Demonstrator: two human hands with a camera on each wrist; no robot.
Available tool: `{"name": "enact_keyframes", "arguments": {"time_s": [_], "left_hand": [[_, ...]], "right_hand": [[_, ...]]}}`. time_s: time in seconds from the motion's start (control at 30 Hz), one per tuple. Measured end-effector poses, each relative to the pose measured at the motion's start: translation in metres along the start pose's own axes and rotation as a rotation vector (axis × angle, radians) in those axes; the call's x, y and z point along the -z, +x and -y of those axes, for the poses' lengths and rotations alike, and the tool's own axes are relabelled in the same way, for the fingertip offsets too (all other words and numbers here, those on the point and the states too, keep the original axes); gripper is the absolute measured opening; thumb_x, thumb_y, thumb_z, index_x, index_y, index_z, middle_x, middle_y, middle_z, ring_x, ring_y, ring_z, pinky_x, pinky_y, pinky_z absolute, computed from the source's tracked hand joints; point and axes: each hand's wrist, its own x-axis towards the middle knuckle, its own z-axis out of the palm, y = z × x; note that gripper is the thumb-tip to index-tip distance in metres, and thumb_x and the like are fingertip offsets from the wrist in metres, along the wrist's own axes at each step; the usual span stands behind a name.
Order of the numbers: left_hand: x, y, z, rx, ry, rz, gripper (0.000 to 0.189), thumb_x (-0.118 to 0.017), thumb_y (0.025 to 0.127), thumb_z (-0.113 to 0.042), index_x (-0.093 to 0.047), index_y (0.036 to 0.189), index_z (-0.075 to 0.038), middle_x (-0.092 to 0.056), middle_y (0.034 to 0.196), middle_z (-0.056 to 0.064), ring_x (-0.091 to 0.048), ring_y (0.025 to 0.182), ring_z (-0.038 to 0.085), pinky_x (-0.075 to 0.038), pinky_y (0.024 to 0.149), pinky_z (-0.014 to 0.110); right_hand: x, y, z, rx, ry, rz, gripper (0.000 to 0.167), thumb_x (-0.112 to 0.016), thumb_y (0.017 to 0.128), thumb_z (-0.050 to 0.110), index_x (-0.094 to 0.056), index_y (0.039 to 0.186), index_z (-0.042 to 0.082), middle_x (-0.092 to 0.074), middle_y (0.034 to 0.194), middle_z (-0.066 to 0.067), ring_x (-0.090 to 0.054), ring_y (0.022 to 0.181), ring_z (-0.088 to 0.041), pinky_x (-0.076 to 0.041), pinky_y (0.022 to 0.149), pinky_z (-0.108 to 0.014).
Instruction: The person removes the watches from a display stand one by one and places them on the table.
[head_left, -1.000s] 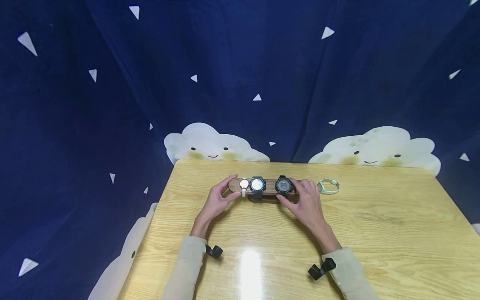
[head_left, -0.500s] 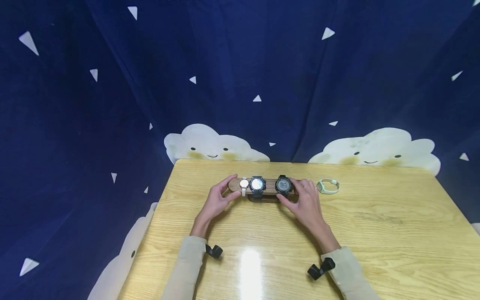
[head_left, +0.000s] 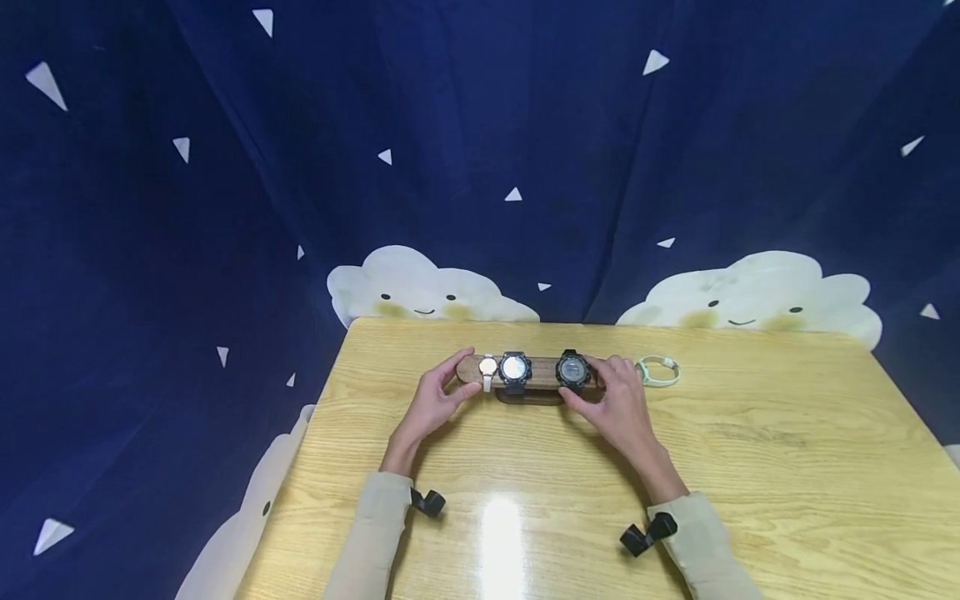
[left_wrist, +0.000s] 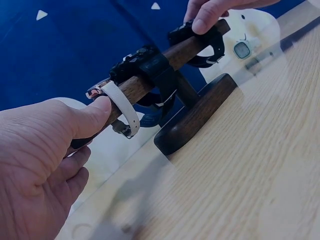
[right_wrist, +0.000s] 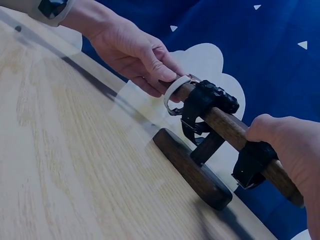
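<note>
A dark wooden watch stand (head_left: 542, 373) stands near the table's back edge, its bar raised on a post above a rounded base (left_wrist: 197, 117). At the bar's left end my left hand (head_left: 435, 402) grips the wood between thumb and fingers, beside a small white-strapped watch (head_left: 488, 367). A black watch with a bright dial (head_left: 514, 368) is strapped round the bar just right of that one. Further right, my right hand (head_left: 621, 408) pinches a second black watch (head_left: 573, 370), whose buckled strap (right_wrist: 251, 165) loops under the bar. My right fingers partly cover the bar's right end.
A mint-green watch (head_left: 662, 372) lies on the table to the right of the stand, close to my right hand. The wooden table (head_left: 750, 467) ends at the back against a dark blue curtain (head_left: 480, 125) with cloud prints.
My right hand and the black watch it holds have slid slightly right along the bar, widening the gap to the bright-dialled watch. The left hand stays put.
</note>
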Motion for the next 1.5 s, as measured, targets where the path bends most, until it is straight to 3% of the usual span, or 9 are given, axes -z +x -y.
{"name": "enact_keyframes", "arguments": {"time_s": [0.2,0.53,0.83,1.07,1.37,1.5], "left_hand": [[-0.001,0.001,-0.002,-0.003,0.006,0.008,0.066,-0.075,0.095,-0.009,-0.049,0.155,-0.007,-0.047,0.16,0.013,-0.041,0.15,0.029,-0.03,0.126,0.039],[-0.001,0.002,-0.002,0.006,0.006,-0.008,0.065,-0.075,0.094,-0.008,-0.051,0.154,-0.009,-0.052,0.157,0.009,-0.043,0.149,0.025,-0.029,0.126,0.037],[-0.001,0.0,-0.001,-0.009,0.009,-0.003,0.064,-0.074,0.095,-0.007,-0.05,0.154,-0.006,-0.049,0.159,0.012,-0.041,0.15,0.029,-0.029,0.126,0.041],[-0.001,0.0,-0.001,-0.003,0.015,-0.013,0.063,-0.075,0.094,-0.008,-0.052,0.153,-0.012,-0.051,0.158,0.01,-0.043,0.15,0.027,-0.029,0.126,0.04],[-0.001,0.0,0.0,-0.009,0.0,-0.003,0.064,-0.074,0.095,-0.007,-0.049,0.154,-0.003,-0.05,0.158,0.012,-0.041,0.15,0.027,-0.027,0.127,0.04],[-0.001,0.0,0.0,-0.01,0.0,-0.003,0.063,-0.074,0.096,-0.008,-0.049,0.154,-0.005,-0.049,0.159,0.011,-0.041,0.151,0.025,-0.028,0.127,0.039]], "right_hand": [[0.006,0.001,-0.004,-0.011,0.023,0.017,0.065,-0.097,0.069,0.033,-0.074,0.118,-0.003,-0.052,0.078,-0.005,-0.04,0.079,-0.021,-0.031,0.074,-0.035],[0.014,0.003,-0.011,-0.027,0.042,0.045,0.064,-0.099,0.067,0.031,-0.074,0.115,-0.004,-0.055,0.081,-0.006,-0.042,0.081,-0.021,-0.03,0.074,-0.034],[0.016,0.003,-0.015,-0.032,0.062,0.056,0.064,-0.099,0.066,0.03,-0.073,0.114,-0.004,-0.056,0.082,-0.006,-0.042,0.082,-0.021,-0.031,0.076,-0.034],[0.02,0.004,-0.019,-0.051,0.055,0.076,0.062,-0.098,0.067,0.03,-0.073,0.114,-0.003,-0.054,0.081,-0.004,-0.04,0.081,-0.02,-0.03,0.075,-0.034],[0.025,0.005,-0.021,-0.039,0.063,0.088,0.062,-0.098,0.067,0.03,-0.073,0.114,-0.002,-0.054,0.081,-0.007,-0.039,0.081,-0.02,-0.03,0.075,-0.034],[0.028,0.006,-0.022,-0.045,0.062,0.101,0.061,-0.098,0.067,0.028,-0.073,0.114,-0.002,-0.053,0.08,-0.006,-0.039,0.08,-0.02,-0.03,0.077,-0.035]]}}
